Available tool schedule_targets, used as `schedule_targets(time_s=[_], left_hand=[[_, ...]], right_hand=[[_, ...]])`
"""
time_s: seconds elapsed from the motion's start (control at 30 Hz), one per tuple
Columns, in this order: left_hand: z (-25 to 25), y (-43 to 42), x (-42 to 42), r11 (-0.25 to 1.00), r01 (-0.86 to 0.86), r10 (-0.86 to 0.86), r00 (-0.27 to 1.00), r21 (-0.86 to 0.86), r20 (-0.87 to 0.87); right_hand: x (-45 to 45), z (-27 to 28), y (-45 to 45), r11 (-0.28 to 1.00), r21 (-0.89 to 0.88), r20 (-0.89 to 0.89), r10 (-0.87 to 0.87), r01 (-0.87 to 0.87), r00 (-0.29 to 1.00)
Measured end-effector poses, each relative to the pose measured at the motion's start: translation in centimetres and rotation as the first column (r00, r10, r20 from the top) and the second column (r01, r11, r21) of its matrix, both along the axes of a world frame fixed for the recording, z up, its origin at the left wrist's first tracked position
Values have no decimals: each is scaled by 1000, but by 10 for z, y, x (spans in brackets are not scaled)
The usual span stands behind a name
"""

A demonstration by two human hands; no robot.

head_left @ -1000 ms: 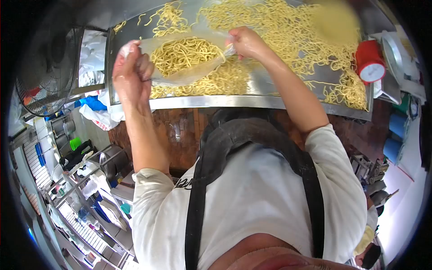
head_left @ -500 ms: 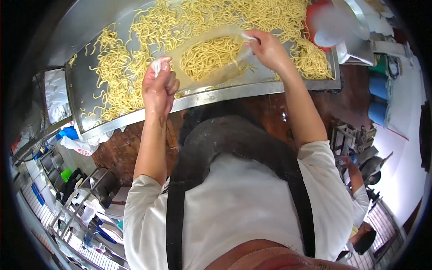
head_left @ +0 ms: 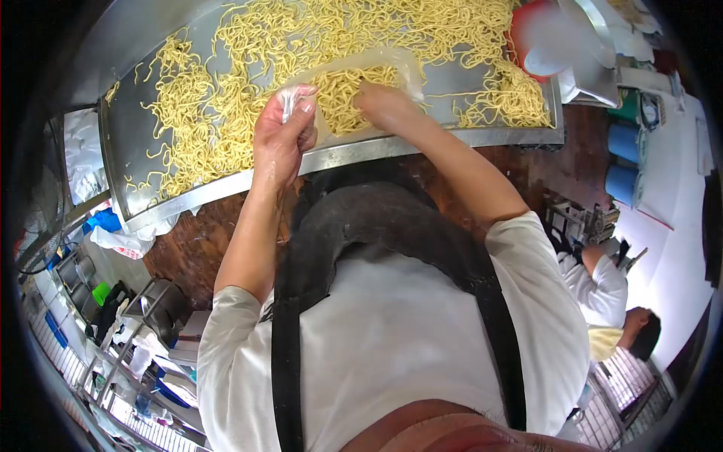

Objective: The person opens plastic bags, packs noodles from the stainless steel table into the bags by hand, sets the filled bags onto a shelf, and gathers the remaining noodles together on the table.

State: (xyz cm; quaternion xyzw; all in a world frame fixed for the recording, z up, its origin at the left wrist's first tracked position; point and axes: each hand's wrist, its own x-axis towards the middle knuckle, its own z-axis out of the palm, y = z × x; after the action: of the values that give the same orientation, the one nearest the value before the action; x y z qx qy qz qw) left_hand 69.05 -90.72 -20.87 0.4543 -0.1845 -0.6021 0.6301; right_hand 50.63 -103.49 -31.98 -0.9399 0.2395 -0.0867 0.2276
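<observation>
My left hand (head_left: 286, 128) is closed around the gathered edge of a clear plastic bag (head_left: 410, 71). Yellow noodles (head_left: 337, 94) fill the bag, which rests near the front rim of a metal tray (head_left: 331, 157). At the bag's right part, my right hand (head_left: 388, 109) reaches leftward, fingertips against the noodles. The back of that hand hides most of its fingers, so whether they grip anything does not show. Loose noodles (head_left: 188, 113) are spread over the tray to the left of and beyond the bag.
A red container (head_left: 531, 34) stands at the tray's right end, partly blurred. More noodles (head_left: 520, 98) lie beside it. White plastic bags (head_left: 132, 239) hang below the tray's left corner. Another person in a white shirt (head_left: 602, 290) is at the lower right. Blue cylinders (head_left: 622, 162) stand farther right.
My right hand has let go of the bag's right edge and moved left onto the noodles. The bag now lies flatter. My left hand has shifted slightly right, still gripping its edge.
</observation>
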Motion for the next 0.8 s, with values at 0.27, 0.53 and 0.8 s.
schedule_targets(time_s=[0.27,0.53,0.8], left_hand=[[-1,0,9,1000,-7,7,1000,20,-4],[3,-1,5,998,12,-14,999,56,38],[6,-1,0,999,48,-48,999,12,18]], right_hand=[[-23,149,-33,731,681,231,-255,32,939],[-57,134,-69,692,-322,414,-511,647,753],[-41,-54,44,777,314,-318,-455,545,832]])
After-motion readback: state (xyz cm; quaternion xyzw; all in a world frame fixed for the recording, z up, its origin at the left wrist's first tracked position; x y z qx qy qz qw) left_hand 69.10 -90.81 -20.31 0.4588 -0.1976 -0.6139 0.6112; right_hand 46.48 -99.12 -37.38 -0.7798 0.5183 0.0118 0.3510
